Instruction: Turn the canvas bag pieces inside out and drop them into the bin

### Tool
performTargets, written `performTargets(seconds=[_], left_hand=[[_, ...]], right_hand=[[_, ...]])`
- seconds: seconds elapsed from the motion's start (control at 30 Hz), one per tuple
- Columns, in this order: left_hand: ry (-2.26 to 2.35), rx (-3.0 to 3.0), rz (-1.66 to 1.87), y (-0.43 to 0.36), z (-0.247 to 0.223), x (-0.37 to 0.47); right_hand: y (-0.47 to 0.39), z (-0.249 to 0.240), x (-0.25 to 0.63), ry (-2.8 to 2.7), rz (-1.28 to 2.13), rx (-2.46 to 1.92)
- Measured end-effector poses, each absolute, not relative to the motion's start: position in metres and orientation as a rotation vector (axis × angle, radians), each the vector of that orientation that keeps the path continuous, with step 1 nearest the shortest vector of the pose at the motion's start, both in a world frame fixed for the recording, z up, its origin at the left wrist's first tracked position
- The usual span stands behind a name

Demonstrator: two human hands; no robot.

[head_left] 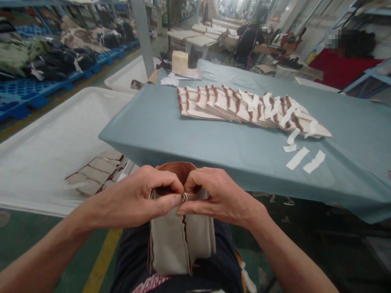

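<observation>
Over my lap, a cream fabric pouch (169,244) with brown seams and a brown inside hangs from my hands with its mouth up. My left hand (143,197) pinches the pouch's top edge just left of the middle seam, thumb outside and fingers inside. Close against it, my right hand (218,195) pinches the same edge on the seam's right side. The thumbs almost meet at the seam. Brown lining (177,167) shows behind my fingers, and the pouch's lower part rests near my dark trousers.
A row of overlapping cream pieces (226,103) lies on the blue-covered table (183,138), with white strips (297,158) at its right. To the left stands a white bin (36,162) holding similar pieces (97,173). Two people sit farther back.
</observation>
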State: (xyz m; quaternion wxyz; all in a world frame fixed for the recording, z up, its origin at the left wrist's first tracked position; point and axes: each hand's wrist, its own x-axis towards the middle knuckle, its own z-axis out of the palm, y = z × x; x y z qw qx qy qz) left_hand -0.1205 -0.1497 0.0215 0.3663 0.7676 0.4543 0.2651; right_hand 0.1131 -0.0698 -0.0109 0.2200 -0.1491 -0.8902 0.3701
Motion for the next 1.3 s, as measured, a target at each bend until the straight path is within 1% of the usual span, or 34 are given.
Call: performTargets(seconds=[0.23,0.43,0.77,1.03,1.17,1.3], left_hand=[[1.165,1.919,0.764,-0.15,0.013,-0.11],[1.061,1.868,0.734,-0.146,0.002,-0.122],[1.143,2.152,0.661,-0.153,0.013,-0.116],[1.142,2.29,0.707,-0.153,0.014,-0.113],[1.234,2.521,0.676,-0.158,0.013,-0.114],[1.392,2.712,0.723,-0.159,0.005,-0.116]], right_hand=[[-0.064,-0.018,0.113,-2.226,1.523,-0.392],[-0.065,-0.018,0.117,-2.128,1.664,-0.37],[-0.065,-0.017,0.116,-2.136,1.644,-0.369],[-0.076,-0.017,0.108,-2.113,1.47,-0.557],[-0.079,-0.017,0.103,-2.069,1.497,-0.585],[-0.079,-0.021,0.096,-2.013,1.523,-0.628]])
